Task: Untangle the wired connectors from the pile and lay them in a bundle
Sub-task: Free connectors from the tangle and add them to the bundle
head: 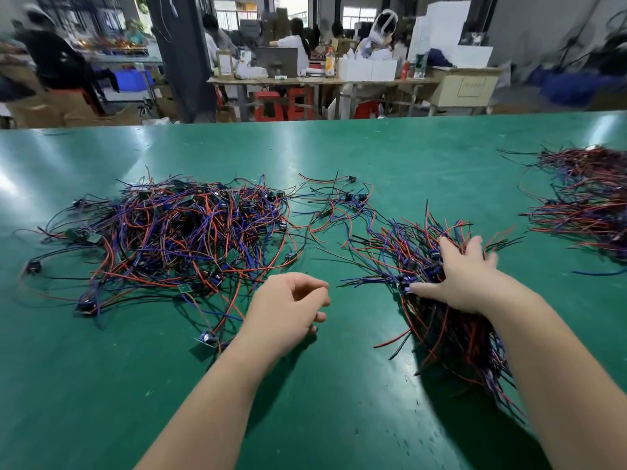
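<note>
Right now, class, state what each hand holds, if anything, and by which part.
Nothing is gripped. The right hand lies flat, fingers spread, on the bundle where its connectors gather; the left hand is loosely curled and empty.

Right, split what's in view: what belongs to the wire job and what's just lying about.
Job: tangled pile, bundle under the right hand, left hand, green table.
Lying about: untouched far-right heap, red stools, white boxes.
</note>
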Demonstrator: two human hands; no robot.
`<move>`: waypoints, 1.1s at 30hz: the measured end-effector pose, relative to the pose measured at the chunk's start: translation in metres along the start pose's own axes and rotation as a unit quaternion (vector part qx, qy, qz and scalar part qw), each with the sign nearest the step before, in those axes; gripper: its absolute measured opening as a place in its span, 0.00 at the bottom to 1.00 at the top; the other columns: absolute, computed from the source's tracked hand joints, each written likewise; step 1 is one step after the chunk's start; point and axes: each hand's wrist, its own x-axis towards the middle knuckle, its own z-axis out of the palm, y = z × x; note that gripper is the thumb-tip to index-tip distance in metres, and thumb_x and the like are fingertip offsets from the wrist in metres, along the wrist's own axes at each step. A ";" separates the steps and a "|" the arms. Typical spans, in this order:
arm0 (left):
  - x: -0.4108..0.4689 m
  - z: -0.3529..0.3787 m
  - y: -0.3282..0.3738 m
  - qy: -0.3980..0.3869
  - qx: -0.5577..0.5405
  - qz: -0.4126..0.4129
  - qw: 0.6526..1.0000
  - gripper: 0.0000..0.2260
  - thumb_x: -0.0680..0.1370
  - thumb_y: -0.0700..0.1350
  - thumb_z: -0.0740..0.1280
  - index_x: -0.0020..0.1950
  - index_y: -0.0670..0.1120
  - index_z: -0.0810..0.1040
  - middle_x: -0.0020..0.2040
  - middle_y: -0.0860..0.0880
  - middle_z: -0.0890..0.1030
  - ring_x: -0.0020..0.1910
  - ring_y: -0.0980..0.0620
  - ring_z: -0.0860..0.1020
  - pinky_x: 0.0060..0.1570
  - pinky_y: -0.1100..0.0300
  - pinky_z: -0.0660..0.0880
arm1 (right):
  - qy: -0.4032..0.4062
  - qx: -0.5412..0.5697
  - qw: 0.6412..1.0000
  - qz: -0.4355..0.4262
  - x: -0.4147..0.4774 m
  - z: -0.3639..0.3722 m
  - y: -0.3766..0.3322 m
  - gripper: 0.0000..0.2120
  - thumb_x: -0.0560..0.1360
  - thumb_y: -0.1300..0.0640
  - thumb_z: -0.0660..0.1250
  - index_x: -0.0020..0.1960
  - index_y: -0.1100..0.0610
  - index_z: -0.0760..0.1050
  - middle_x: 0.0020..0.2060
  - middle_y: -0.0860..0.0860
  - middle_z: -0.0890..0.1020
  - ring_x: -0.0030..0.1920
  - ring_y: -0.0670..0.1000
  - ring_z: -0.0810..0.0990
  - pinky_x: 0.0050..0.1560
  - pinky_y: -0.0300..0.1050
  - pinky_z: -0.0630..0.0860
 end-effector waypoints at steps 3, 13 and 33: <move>0.004 -0.008 -0.005 0.087 0.243 0.096 0.961 0.04 0.74 0.46 0.67 0.40 0.53 0.79 0.36 0.57 0.80 0.37 0.58 0.78 0.40 0.68 0.71 | 0.099 0.029 0.991 -0.083 -0.017 -0.014 -0.020 0.38 0.72 0.36 0.65 0.75 0.49 0.55 0.75 0.59 0.51 0.75 0.63 0.50 0.70 0.64 0.58; 0.012 -0.052 -0.009 0.178 0.452 -0.071 0.871 0.24 0.70 0.55 0.70 0.57 0.46 0.63 0.57 0.44 0.69 0.59 0.42 0.69 0.57 0.49 0.70 | 0.137 0.064 0.944 -0.292 -0.048 0.033 -0.104 0.13 0.77 0.48 0.60 0.56 0.55 0.74 0.45 0.53 0.81 0.50 0.57 0.78 0.48 0.48 0.76; 0.007 -0.037 0.018 0.088 -0.297 0.034 0.950 0.07 0.70 0.42 0.73 0.44 0.44 0.77 0.33 0.50 0.83 0.32 0.54 0.83 0.25 0.69 0.74 | -0.064 0.572 0.779 -0.248 -0.038 0.064 -0.106 0.06 0.74 0.60 0.70 0.38 0.55 0.80 0.26 0.51 0.80 0.22 0.47 0.74 0.23 0.35 0.68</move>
